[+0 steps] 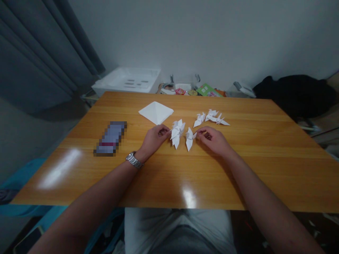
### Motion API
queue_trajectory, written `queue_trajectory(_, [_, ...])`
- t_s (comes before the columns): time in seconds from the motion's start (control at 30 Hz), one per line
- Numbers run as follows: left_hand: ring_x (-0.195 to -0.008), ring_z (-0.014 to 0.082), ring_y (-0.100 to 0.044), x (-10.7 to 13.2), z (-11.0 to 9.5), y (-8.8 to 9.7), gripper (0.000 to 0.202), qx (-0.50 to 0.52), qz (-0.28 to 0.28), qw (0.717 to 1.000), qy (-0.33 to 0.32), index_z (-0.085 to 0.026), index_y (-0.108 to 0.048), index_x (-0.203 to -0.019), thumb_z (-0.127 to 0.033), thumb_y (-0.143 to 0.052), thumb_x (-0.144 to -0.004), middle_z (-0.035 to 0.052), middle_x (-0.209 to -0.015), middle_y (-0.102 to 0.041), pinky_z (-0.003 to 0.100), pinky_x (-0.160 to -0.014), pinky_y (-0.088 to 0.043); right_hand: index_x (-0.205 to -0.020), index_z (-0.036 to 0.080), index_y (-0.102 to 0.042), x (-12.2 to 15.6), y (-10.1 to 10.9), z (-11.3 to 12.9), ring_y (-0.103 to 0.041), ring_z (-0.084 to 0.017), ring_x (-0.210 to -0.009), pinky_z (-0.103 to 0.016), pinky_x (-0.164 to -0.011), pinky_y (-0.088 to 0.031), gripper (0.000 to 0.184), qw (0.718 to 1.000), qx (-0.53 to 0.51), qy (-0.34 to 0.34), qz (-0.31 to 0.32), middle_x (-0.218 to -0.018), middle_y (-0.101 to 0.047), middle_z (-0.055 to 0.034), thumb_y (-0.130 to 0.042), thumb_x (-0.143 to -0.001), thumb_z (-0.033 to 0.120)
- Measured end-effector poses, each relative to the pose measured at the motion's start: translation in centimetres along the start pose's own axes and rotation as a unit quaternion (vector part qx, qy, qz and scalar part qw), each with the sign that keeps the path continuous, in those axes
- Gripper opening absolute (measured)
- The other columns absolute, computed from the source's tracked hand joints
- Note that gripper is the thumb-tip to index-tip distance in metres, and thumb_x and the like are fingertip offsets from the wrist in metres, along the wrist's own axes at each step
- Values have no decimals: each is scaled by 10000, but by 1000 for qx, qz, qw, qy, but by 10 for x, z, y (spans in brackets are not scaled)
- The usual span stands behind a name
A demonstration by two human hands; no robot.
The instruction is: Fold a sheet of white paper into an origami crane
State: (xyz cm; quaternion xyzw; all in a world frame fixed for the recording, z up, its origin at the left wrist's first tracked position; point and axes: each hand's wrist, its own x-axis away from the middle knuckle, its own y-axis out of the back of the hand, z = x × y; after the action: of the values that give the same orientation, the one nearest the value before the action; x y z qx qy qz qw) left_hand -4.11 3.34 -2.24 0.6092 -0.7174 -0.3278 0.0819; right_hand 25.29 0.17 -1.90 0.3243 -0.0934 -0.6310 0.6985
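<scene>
Two white folded paper cranes lie at the middle of the wooden table [254, 165]. My left hand [153, 139], a metal watch on its wrist, pinches the edge of the left crane [177, 132]. My right hand [214, 139] pinches the tip of the right crane [189, 138]. Both hands rest on the tabletop with fingers curled. Further back lie several more finished paper cranes [211, 118]. A folded white paper square [156, 112] lies behind my left hand.
A blurred dark oblong object [110, 138] lies on the table's left part. Behind the table stand a white plastic tray [127, 80], small colourful items [196, 90] and a black bag [293, 93]. A grey curtain [39, 53] hangs at the left.
</scene>
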Motion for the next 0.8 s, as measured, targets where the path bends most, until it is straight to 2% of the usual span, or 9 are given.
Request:
queue_trajectory(0.17, [-707,143,-650,0,0,0,151,12,14,1000,13,-184,-706,-945,-319,-689,-879,24,-831,-733,246,-654,-509,-1011,228,-695,-6,5,-15,-646,-200,-711,-351,-652,-526,211,995,2,-64,-81,-943,-736,-79,-620,-905,394])
queue_trajectory(0.3, [-700,139,-635,0,0,1,115,-6,6,1000,10,-183,-709,-944,-269,-663,-882,25,-827,-723,249,-663,-512,-1035,235,-687,-13,7,-28,-614,-181,-641,-328,-569,-501,255,985,-16,-106,-138,-950,-721,-74,-628,-887,434])
queue_trajectory(0.4, [-699,135,-630,1,-1,2,122,-20,-13,1000,14,-181,-714,-950,-209,-607,-897,27,-842,-728,248,-669,-509,-1010,232,-684,-19,9,-31,-616,-181,-631,-326,-555,-498,257,981,-17,-123,-147,-952,-717,-76,-645,-865,441])
queue_trajectory(0.53, [-692,138,-629,1,-7,4,140,-32,-40,998,25,-173,-718,-957,-198,-587,-912,30,-835,-729,255,-675,-508,-993,223,-683,-31,13,-31,-642,-191,-644,-349,-620,-515,228,983,29,-127,-132,-923,-726,-77,-646,-852,398])
queue_trajectory(0.7, [-738,155,-656,3,-16,8,140,-25,-65,997,31,-169,-709,-968,-220,-583,-932,41,-874,-740,271,-691,-510,-955,233,-680,-53,17,-35,-672,-247,-702,-379,-685,-504,181,980,117,-101,-127,-837,-733,-69,-674,-839,372])
queue_trajectory(0.8, [-784,163,-671,5,-19,9,143,-19,-72,997,21,-171,-699,-967,-240,-575,-948,48,-914,-744,280,-715,-516,-890,233,-672,-64,16,-38,-685,-279,-777,-384,-717,-499,149,979,132,-85,-130,-849,-738,-80,-692,-830,368])
